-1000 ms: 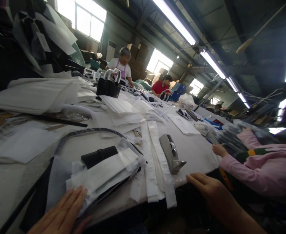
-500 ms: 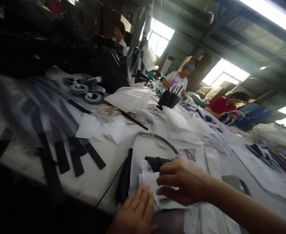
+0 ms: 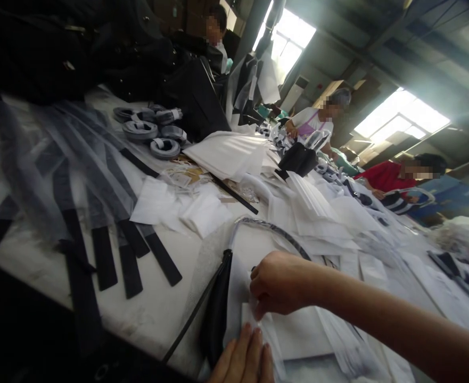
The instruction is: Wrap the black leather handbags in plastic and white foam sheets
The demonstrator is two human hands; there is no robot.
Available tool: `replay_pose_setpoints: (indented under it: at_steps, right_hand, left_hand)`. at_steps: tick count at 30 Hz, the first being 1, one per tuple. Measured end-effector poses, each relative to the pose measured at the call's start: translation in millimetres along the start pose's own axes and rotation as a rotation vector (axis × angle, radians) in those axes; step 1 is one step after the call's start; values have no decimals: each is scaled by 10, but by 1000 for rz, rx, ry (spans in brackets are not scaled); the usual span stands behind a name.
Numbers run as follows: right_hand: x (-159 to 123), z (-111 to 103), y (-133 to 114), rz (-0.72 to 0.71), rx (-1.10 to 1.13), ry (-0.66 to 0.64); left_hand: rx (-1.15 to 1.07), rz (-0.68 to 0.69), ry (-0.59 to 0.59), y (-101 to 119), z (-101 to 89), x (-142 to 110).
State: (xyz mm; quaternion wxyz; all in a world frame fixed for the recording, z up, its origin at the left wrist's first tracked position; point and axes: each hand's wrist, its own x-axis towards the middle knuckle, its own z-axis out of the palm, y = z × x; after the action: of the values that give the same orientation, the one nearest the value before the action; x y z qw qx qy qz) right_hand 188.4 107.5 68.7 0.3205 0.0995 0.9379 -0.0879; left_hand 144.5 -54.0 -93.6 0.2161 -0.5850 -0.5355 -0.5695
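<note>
A black bag (image 3: 217, 314) lies in front of me, its arched handle (image 3: 276, 226) covered in clear wrap. Thin white wrapping sheet (image 3: 272, 340) covers the bag's middle. My left hand (image 3: 245, 357) lies on the sheet at the bottom of the view, fingers stretched out side by side. Above it, my right hand (image 3: 276, 284) is curled closed, its fingertips pinching what looks like an edge of the thin white sheet. The fingers partly hide what they hold. My right forearm covers part of the bag's right side.
Black straps in translucent sleeves (image 3: 106, 255) spread across the table's left. Coiled grey rolls (image 3: 164, 148), folded white sheets (image 3: 206, 213) and a stack of larger sheets (image 3: 228, 154) lie beyond. A dark bag (image 3: 298, 158) stands farther back. Several people work behind the table.
My right hand has gone from loosely spread over the white sheet to a closed pinch. My left hand stays flat on the sheet. The whole view has shifted.
</note>
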Motion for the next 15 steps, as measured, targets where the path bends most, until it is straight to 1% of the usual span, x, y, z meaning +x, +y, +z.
replay_pose_setpoints:
  at_steps: [3,6,8,12,15]
  right_hand:
    - [141,-2,-28,22,-116,-94]
    - [244,-34,-62,53,-168,-138]
    - [285,-61,-52,48,-178,-151]
    - [341,-62,97,10,-216,-118]
    - [399,-29,267,24,-218,-63]
  left_hand:
    - [15,-54,28,26,14,-19]
    - [9,-39,-7,26,-1,-34]
    - [10,-30,-20,24,-6,-53]
    - [16,-14,-32,-8,-24,-64]
    - [4,75,-115,-95,-112,3]
